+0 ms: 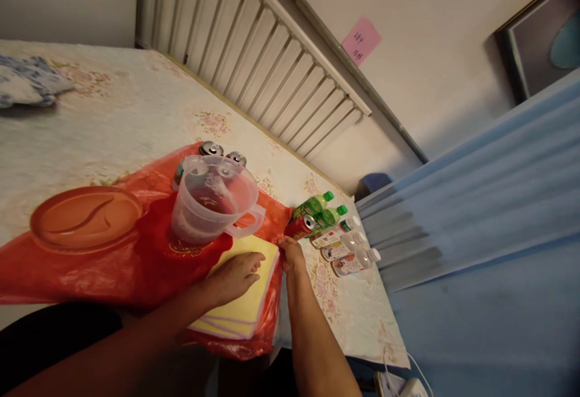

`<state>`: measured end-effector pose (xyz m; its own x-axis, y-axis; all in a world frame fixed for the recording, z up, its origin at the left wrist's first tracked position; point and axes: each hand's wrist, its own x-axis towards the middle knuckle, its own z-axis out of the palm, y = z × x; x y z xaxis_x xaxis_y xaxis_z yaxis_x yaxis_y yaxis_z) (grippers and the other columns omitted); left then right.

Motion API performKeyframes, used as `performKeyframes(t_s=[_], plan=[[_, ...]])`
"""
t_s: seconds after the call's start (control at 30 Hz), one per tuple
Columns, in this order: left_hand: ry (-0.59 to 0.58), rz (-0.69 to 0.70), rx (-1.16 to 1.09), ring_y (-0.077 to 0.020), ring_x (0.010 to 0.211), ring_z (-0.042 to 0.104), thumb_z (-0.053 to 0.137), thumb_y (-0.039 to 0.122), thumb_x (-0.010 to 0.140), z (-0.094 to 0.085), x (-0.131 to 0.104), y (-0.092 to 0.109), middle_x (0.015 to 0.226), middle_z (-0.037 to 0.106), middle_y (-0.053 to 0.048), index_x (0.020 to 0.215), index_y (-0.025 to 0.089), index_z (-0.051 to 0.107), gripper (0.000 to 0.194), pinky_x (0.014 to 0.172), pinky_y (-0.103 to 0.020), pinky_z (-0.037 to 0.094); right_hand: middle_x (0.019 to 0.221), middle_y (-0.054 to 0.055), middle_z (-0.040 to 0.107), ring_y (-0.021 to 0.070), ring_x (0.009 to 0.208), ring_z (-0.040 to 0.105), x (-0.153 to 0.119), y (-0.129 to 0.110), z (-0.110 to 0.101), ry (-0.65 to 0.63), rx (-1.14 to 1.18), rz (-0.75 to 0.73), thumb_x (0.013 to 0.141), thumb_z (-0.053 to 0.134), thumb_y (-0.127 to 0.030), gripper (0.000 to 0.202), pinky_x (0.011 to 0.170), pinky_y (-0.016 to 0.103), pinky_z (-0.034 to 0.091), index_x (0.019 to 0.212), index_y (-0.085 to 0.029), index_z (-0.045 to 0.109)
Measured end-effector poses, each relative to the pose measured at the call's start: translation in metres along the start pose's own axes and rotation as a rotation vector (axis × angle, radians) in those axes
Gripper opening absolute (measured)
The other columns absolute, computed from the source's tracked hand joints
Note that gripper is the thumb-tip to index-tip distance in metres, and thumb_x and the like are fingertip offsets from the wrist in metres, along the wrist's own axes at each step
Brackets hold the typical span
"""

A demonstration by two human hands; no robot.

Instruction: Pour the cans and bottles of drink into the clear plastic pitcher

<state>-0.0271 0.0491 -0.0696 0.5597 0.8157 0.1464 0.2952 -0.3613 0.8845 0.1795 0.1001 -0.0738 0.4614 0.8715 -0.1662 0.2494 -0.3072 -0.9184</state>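
My left hand (240,273) lies over a stack of yellow cloths (247,312) with pale purple edging, its fingers loosely apart and holding nothing. At the right edge of a red plastic sheet (109,267), my right hand (293,255) is closed, fingertips pinching the plastic. A translucent plastic pitcher (190,213) with dark liquid and some foam stands on the sheet, left of the cloths, its handle toward my hands. Just past my right hand, a red can (299,226) stands by the sheet's edge.
A round orange-red lid or plate (86,219) lies on the sheet's left part. Behind the pitcher are opened cans (211,148). Green-capped bottles (317,203) and clear labelled bottles (356,262) line the right. Beyond the flowered tablecloth (149,113) are a radiator (254,52) and blue curtain (475,234).
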Motion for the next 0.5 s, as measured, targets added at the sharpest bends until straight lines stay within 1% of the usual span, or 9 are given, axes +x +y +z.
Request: performKeyframes(t_s=[0.1, 0.23, 0.37, 0.5], plan=[[-0.003, -0.001, 0.012, -0.024, 0.114, 0.064, 0.052, 0.012, 0.084, 0.001, 0.0, -0.001, 0.126, 0.069, -0.014, 0.131, 0.012, 0.06, 0.048, 0.102, -0.035, 0.05, 0.055, -0.003, 0.064, 0.0165, 0.053, 0.059, 0.002, 0.001, -0.001, 0.013, -0.016, 0.004, 0.065, 0.062, -0.028, 0.007, 0.055, 0.026, 0.048, 0.066, -0.021, 0.061], [-0.003, 0.0, 0.019, -0.0232, 0.115, 0.065, 0.052, 0.011, 0.083, 0.0, 0.0, -0.001, 0.125, 0.07, -0.012, 0.129, 0.014, 0.061, 0.048, 0.101, -0.034, 0.05, 0.05, -0.005, 0.06, 0.0164, 0.057, 0.059, 0.005, -0.001, -0.009, 0.087, -0.089, -0.039, 0.066, 0.065, -0.032, 0.012, 0.055, 0.024, 0.044, 0.058, -0.022, 0.063], [-0.006, -0.003, 0.033, -0.023, 0.115, 0.065, 0.052, 0.011, 0.083, 0.0, 0.0, 0.0, 0.124, 0.07, -0.012, 0.129, 0.014, 0.061, 0.047, 0.1, -0.033, 0.05, 0.052, -0.003, 0.062, 0.0186, 0.065, 0.061, 0.008, -0.003, -0.014, 0.163, -0.134, -0.071, 0.062, 0.069, -0.031, 0.011, 0.058, 0.024, 0.042, 0.054, -0.023, 0.066], [-0.009, 0.004, 0.036, -0.0225, 0.114, 0.065, 0.052, 0.011, 0.083, 0.001, 0.0, -0.002, 0.125, 0.069, -0.013, 0.129, 0.014, 0.061, 0.047, 0.1, -0.033, 0.05, 0.058, -0.002, 0.068, 0.019, 0.065, 0.062, 0.006, -0.003, -0.011, 0.211, -0.08, -0.051, 0.062, 0.067, -0.03, 0.008, 0.06, 0.025, 0.043, 0.06, -0.022, 0.069]])
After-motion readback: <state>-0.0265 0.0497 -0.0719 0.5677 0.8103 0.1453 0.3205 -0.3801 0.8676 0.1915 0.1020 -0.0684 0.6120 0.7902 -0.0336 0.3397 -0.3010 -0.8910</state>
